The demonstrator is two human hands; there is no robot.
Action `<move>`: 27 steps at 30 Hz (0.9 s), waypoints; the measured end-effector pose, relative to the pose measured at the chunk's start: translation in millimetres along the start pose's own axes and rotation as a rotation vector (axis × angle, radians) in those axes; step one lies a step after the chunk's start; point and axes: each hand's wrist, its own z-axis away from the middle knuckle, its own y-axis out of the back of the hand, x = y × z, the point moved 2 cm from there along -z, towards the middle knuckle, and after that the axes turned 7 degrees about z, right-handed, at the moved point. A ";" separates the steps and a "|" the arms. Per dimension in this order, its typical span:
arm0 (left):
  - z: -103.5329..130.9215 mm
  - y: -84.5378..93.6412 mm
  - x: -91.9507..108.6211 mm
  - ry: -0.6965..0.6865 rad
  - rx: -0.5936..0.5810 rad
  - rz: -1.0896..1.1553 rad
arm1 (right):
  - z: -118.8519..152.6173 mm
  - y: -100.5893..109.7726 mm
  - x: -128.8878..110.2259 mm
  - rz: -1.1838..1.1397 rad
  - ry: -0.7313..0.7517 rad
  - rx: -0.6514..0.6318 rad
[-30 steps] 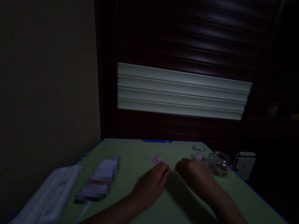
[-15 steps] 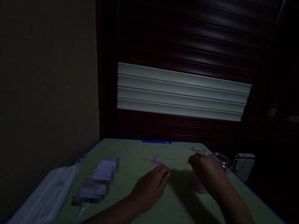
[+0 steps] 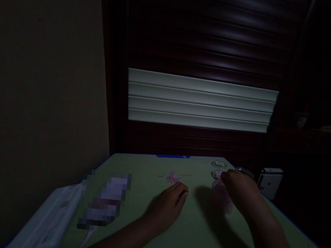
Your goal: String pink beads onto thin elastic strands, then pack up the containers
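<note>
Jar [image 3: 221,200] sits at right, partly overlapped in view by the right hand [image 3: 236,184], fingers curled; its grasp cannot be told. Left hand [image 3: 170,200], near centre, has fingers drawn together, grip likewise undetermined. Pink strands [image 3: 171,177] lie just beyond. Lid [image 3: 218,164]: far right.
</note>
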 end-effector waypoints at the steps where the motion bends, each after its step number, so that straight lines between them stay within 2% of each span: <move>1: 0.0 -0.2 -0.2 -0.001 0.001 0.004 | 0.4 0.2 0.1 0.004 -0.006 -0.009; 9: -0.4 -1.9 -3.7 0.000 0.002 0.000 | -0.5 -3.7 3.5 0.016 -0.057 -0.044; 18: -0.8 -0.4 -2.4 0.004 0.006 0.011 | -0.2 -2.1 0.8 -0.007 -0.026 0.020; 22: -2.0 -1.5 -7.5 0.011 0.022 0.019 | -1.6 0.7 -8.0 -0.042 0.024 0.059; 27: -6.0 0.1 -18.3 0.022 0.069 0.012 | 0.3 6.6 -32.3 -0.130 0.159 0.099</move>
